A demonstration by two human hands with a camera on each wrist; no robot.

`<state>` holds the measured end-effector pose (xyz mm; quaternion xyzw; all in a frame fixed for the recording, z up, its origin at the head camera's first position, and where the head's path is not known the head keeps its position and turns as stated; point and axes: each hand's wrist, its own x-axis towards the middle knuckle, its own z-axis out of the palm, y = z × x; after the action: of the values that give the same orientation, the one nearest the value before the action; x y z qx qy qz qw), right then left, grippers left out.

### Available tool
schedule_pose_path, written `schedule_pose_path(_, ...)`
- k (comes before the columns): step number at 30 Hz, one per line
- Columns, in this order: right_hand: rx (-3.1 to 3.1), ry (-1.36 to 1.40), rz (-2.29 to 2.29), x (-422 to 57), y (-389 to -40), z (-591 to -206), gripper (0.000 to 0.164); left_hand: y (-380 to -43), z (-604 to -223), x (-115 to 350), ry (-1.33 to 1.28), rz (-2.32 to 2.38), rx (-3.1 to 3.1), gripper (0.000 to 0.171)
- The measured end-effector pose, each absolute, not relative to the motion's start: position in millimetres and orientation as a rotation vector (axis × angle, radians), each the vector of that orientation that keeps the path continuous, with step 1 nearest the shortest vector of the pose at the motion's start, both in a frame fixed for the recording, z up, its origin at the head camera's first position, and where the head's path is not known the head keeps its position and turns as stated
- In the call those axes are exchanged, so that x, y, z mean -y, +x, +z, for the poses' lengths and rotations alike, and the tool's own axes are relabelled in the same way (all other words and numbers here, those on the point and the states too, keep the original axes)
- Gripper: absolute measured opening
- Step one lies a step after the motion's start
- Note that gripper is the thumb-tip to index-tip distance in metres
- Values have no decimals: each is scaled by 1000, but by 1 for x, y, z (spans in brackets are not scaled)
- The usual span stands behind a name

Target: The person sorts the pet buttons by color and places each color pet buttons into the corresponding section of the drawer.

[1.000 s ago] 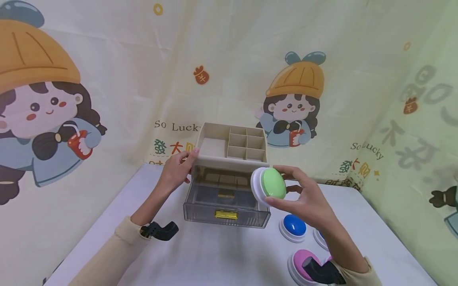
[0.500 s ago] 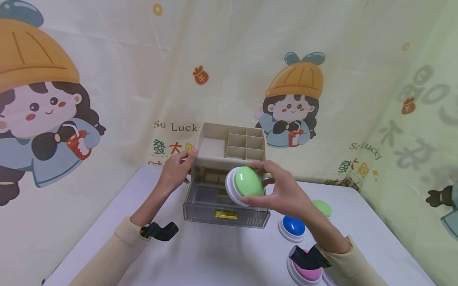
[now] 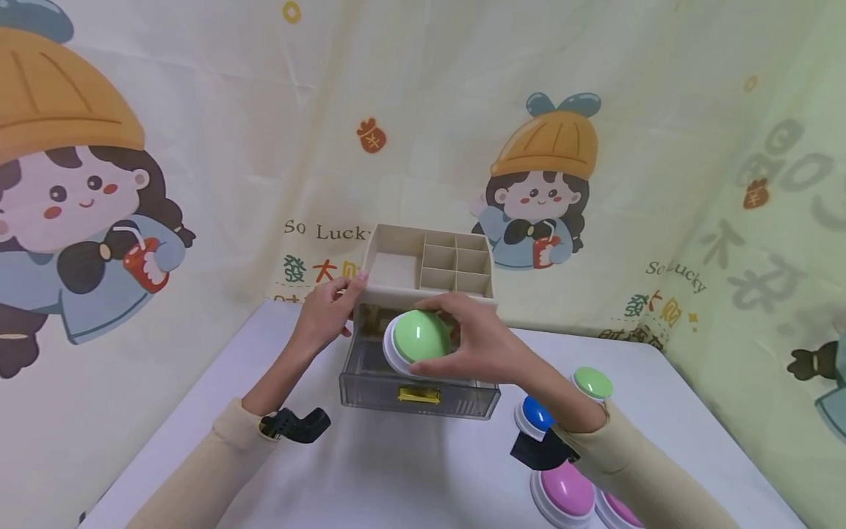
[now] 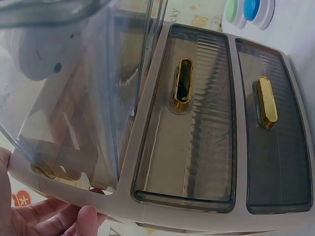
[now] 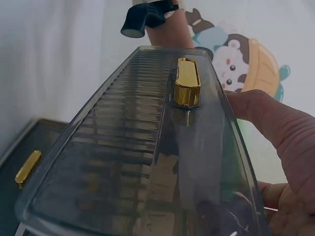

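In the head view, a beige desk organizer (image 3: 395, 273) stands on the table with its top drawer (image 3: 377, 393), smoky and clear with a gold handle (image 3: 419, 395), pulled out. My left hand (image 3: 325, 314) grips the organizer's left upper edge, and its fingers (image 4: 47, 216) show at that edge in the left wrist view. Over the drawer, my right hand (image 3: 479, 339) holds a green push button (image 3: 421, 335) by its round white base, thumb in front and fingers behind. The button is tilted, its dome facing up and toward the camera. In the right wrist view, the drawer front hides most of it.
On the table's right side lie another green button (image 3: 593, 382), a blue button (image 3: 536, 414) and pink buttons (image 3: 567, 488), partly behind the right forearm. Two closed drawers with gold handles (image 4: 183, 81) show in the left wrist view. A printed cloth (image 3: 423, 88) hangs behind.
My right hand has carried the green button leftward from the drawer's right side to over its middle. The left hand has stayed on the organizer. The second green button has come into sight.
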<state>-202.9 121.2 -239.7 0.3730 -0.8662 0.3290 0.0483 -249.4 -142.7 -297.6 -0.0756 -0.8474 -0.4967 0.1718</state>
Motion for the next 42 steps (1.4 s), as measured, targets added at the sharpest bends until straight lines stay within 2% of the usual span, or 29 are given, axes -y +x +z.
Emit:
schedule_pose_path(14,2708,1231,774,-95,-214,-240,73,-249,-297,146,-225,-1435,2399,60)
schedule_pose_path(27,2733,1346,780,-85,-218,-247,63,-248,-296,146,-227,-1449,2383,60)
schedule_pose_path(42,2645,1144,1322,-99,-207,-253,49,-247,-298,143,-219,-1462,2387,60)
